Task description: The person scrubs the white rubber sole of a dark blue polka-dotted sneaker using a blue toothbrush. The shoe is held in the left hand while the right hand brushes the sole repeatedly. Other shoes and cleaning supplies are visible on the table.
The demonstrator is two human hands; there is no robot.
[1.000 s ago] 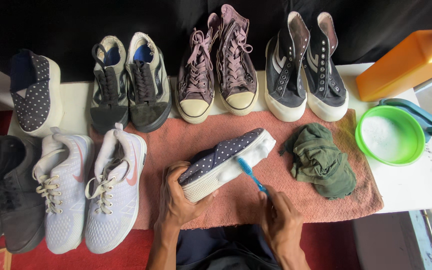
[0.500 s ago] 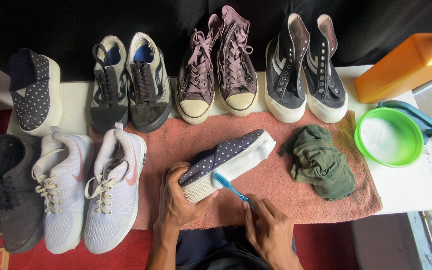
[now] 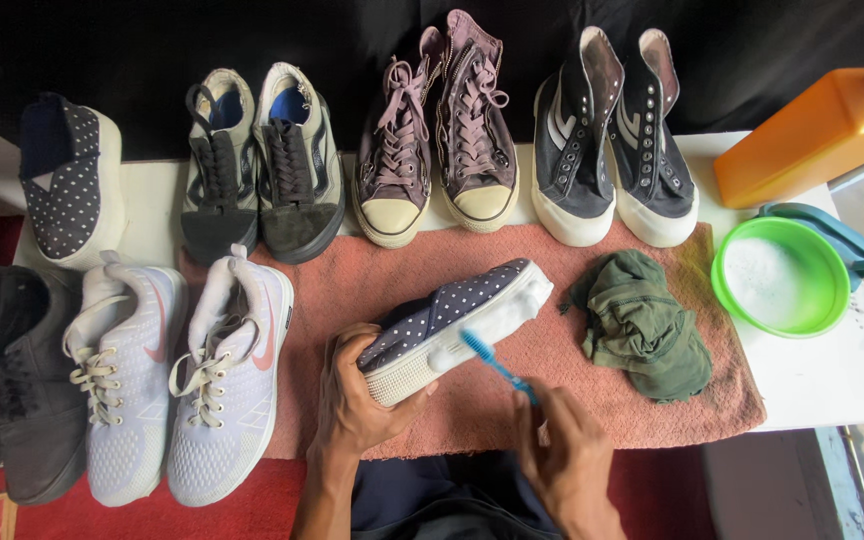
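My left hand (image 3: 352, 400) grips the heel end of a dark polka-dot slip-on shoe (image 3: 442, 310), held tilted on its side over a pink towel (image 3: 512, 400). Foam covers the white sole near the toe. My right hand (image 3: 562, 455) holds a blue toothbrush (image 3: 492, 362), its bristles pressed against the middle of the shoe's white sole. The matching polka-dot shoe (image 3: 70, 190) stands at the far left.
Behind the towel stand grey-black sneakers (image 3: 257, 165), purple high-tops (image 3: 442, 140) and black high-tops (image 3: 612, 140). White running shoes (image 3: 177, 385) and black shoes (image 3: 2, 390) lie left. A green rag (image 3: 642, 325), a green bowl (image 3: 820, 305) of white suds and an orange container (image 3: 822, 135) sit right.
My right hand has drawn the toothbrush from the toe end of the sole back toward its middle. The left hand and shoe have stayed almost still.
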